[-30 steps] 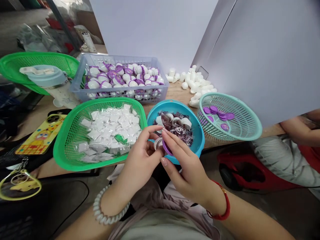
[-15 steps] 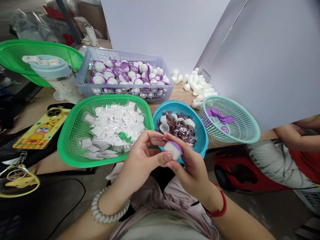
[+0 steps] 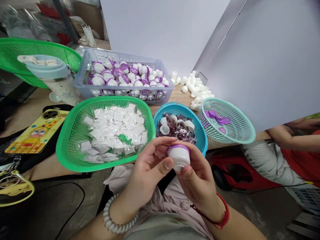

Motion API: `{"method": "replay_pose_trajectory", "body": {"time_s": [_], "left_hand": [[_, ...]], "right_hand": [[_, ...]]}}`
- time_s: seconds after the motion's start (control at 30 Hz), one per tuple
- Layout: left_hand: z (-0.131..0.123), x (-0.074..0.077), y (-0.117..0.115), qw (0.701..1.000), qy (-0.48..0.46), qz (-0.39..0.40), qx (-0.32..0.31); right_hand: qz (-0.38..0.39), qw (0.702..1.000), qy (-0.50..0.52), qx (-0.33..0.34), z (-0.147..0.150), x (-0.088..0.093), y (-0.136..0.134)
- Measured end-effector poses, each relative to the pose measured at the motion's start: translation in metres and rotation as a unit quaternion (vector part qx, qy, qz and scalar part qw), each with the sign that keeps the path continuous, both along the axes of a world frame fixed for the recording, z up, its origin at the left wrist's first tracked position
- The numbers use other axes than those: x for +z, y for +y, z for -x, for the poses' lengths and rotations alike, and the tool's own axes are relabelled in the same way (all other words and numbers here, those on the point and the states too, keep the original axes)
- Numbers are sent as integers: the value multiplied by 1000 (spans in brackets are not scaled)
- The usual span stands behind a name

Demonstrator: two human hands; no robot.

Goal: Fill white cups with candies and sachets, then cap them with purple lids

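Between both hands I hold a small white plastic cup [image 3: 179, 158] with a purple lid, its base tilted toward me. My left hand [image 3: 152, 166] grips its left side with thumb and fingers. My right hand [image 3: 197, 170] is closed round the right side, thumb near the base. Just beyond them, a blue bowl [image 3: 205, 143] holds dark reddish packets and several white cups. To the left, a green basket [image 3: 63, 156] contains many white square sachets in clear wrap. On the right, a pale green basket [image 3: 246, 123] has several purple lids in it.
Behind stands a clear lilac crate [image 3: 120, 90] full of purple-lidded white cups. Loose white cups [image 3: 196, 86] lie beside it. A tumbler [image 3: 53, 75] and a phone [image 3: 35, 131] are at the left. Another person's arm [image 3: 287, 140] shows at right.
The cup has come slightly nearer and turned, so its base and side now face me with the lid away. Both hands shifted down and a little right with it.
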State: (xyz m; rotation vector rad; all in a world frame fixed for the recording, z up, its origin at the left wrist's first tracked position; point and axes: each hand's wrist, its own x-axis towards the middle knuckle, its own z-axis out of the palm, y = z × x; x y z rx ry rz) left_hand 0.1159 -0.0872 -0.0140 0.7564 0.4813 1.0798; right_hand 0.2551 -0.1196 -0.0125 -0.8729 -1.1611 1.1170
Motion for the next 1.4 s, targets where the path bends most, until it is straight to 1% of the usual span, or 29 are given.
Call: {"method": "replay_pose_trajectory", "body": {"time_s": [0.2, 0.33, 0.43, 0.5, 0.6, 0.63, 0.67, 0.8, 0.87, 0.97, 1.03, 1.17, 1.27, 1.33, 1.4], "left_hand": [[-1, 3, -2, 999, -27, 40, 23], [-2, 0, -9, 999, -9, 21, 25], [-3, -5, -15, 999, 15, -6, 43], [-3, -6, -16, 997, 27, -25, 62], [-2, -3, -13, 994, 53, -42, 82], [-1, -1, -12, 993, 63, -44, 88], [0, 1, -10, 992, 75, -42, 94], [2, 7, -8, 984, 125, -34, 124], [2, 9, -9, 979, 141, -41, 144], [-2, 9, -11, 975, 125, -68, 169], [-4, 9, -13, 975, 108, -84, 176], [-6, 11, -15, 962, 130, -108, 214], [2, 15, -12, 946, 164, -138, 243], [14, 16, -4, 935, 202, -152, 249], [32, 15, 8, 925, 245, -155, 247]], "right_hand": [[16, 999, -28, -29, 0, -4, 2], [3, 999, -23, -49, 4, -9, 0], [-17, 999, -17, -29, 3, -4, 1], [-42, 997, -64, -26, -1, 2, 4], [-99, 977, -186, -46, -11, 11, 9], [-110, 972, -203, -50, -14, 13, 10], [-115, 972, -199, -52, -16, 13, 11], [-96, 988, -105, -56, -14, 11, 9], [-89, 989, -97, -64, -10, 10, 6], [-87, 989, -83, -86, -3, 11, 1], [-84, 990, -66, -89, 1, 11, -1], [-88, 991, -62, -76, 4, 10, -1], [-98, 991, -72, -46, 3, 10, 4], [-117, 988, -97, -9, 0, 14, 15], [-153, 976, -153, 22, -2, 21, 38]]}}
